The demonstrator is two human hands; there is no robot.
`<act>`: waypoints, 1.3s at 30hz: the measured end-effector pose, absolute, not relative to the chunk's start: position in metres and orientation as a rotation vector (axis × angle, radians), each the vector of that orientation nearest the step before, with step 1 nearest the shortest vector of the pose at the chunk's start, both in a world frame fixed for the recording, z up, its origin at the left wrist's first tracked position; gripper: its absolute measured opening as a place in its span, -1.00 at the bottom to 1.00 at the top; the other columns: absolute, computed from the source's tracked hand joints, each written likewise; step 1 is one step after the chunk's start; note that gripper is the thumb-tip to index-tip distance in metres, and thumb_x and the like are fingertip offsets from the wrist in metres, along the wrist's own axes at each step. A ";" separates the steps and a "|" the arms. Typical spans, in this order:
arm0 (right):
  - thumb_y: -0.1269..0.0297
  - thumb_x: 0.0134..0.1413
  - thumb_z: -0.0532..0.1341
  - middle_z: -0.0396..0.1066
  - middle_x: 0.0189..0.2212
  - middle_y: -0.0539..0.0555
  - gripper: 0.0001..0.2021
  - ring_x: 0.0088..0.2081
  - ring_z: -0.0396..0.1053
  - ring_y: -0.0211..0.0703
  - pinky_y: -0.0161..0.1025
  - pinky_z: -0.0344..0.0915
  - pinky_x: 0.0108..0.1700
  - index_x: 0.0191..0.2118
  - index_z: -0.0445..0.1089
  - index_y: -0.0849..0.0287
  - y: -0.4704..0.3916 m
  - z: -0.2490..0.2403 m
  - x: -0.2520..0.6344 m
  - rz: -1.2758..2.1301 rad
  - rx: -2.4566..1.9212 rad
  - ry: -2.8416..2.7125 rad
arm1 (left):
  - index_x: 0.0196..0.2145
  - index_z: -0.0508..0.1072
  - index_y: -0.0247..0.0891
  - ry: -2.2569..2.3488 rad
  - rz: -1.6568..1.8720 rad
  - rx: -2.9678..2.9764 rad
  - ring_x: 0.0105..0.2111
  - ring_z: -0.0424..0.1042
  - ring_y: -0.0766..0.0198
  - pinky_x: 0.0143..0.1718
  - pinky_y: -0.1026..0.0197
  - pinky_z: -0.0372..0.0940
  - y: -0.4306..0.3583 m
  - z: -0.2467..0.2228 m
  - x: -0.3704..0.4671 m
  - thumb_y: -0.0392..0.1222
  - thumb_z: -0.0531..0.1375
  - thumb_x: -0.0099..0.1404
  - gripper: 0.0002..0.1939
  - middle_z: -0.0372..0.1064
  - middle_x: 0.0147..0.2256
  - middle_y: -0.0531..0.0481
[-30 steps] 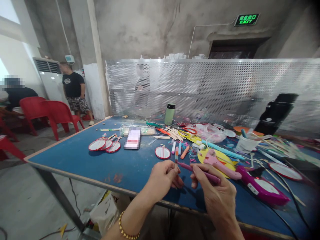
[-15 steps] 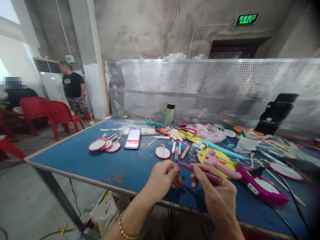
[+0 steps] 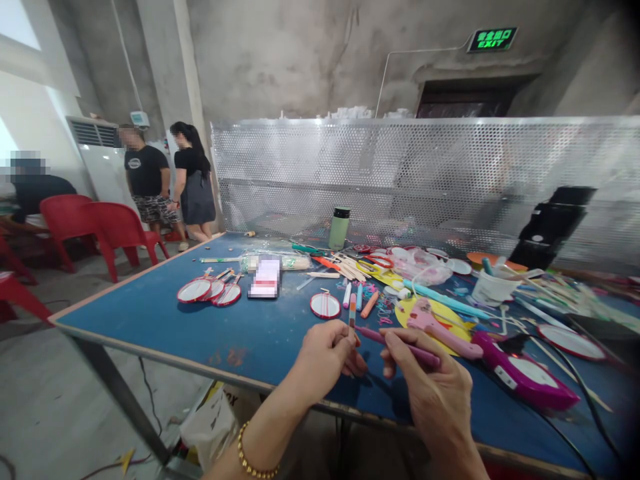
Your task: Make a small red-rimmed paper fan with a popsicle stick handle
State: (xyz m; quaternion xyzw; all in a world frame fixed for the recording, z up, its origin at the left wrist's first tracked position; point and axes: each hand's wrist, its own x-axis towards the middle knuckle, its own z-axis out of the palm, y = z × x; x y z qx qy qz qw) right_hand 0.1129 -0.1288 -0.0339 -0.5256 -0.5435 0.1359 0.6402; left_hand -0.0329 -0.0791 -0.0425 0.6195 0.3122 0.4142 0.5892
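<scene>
Over the front part of the blue table point(image 3: 150, 320), my left hand point(image 3: 327, 353) pinches a small wooden stick point(image 3: 352, 313) upright, its upper part coloured in bands. My right hand point(image 3: 435, 380) holds a pink marker point(image 3: 405, 348) like a pen, its tip at the stick's coloured part. Just behind the stick lie a white and pink marker point(image 3: 347, 295), a blue marker point(image 3: 360, 297) and an orange marker point(image 3: 370, 304). A round white disc with a red rim point(image 3: 325, 305) rests to the left of them.
A phone point(image 3: 265, 277) and several red-rimmed discs point(image 3: 195, 290) lie left. Right are a pink glue gun point(image 3: 440, 327), a purple device point(image 3: 530, 377) with a cable and a white cup point(image 3: 493, 288). A green bottle point(image 3: 339, 228) stands behind. Two people stand beyond the table.
A person in a dark skirt, earlier behind the perforated screen, now stands left of it beside the other standing person. My hands have barely moved.
</scene>
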 end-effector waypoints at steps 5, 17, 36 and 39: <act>0.07 0.08 0.30 0.40 -0.63 -0.04 -0.75 -0.65 0.31 -0.34 -0.46 0.28 -0.57 -0.38 0.51 0.18 -0.129 -0.035 0.114 0.288 -1.198 -1.225 | -0.38 0.33 -0.26 0.730 0.963 1.446 -0.56 0.45 0.27 -0.51 0.29 0.28 -0.079 -0.042 -0.033 -0.11 0.07 0.25 -0.83 0.48 -0.54 -0.05; 0.09 0.09 0.30 0.39 -0.63 -0.04 -0.76 -0.65 0.30 -0.35 -0.46 0.27 -0.59 -0.38 0.49 0.18 -0.130 -0.037 0.113 0.300 -1.173 -1.230 | -0.37 0.32 -0.26 0.722 0.964 1.431 -0.56 0.45 0.27 -0.50 0.28 0.29 -0.079 -0.042 -0.033 -0.06 0.08 0.26 -0.80 0.49 -0.53 -0.06; 0.07 0.09 0.30 0.41 -0.61 -0.01 -0.73 -0.64 0.32 -0.30 -0.41 0.29 -0.58 -0.34 0.51 0.21 -0.128 -0.036 0.112 0.279 -1.173 -1.221 | -0.36 0.32 -0.25 0.732 0.960 1.418 -0.55 0.46 0.27 -0.48 0.28 0.30 -0.079 -0.043 -0.033 -0.06 0.08 0.26 -0.81 0.49 -0.53 -0.04; 0.08 0.10 0.30 0.39 -0.63 -0.02 -0.74 -0.64 0.31 -0.32 -0.43 0.27 -0.58 -0.37 0.50 0.20 -0.128 -0.035 0.113 0.276 -1.191 -1.239 | -0.36 0.32 -0.25 0.732 0.963 1.422 -0.56 0.46 0.27 -0.49 0.27 0.29 -0.079 -0.043 -0.033 -0.07 0.08 0.26 -0.81 0.49 -0.53 -0.05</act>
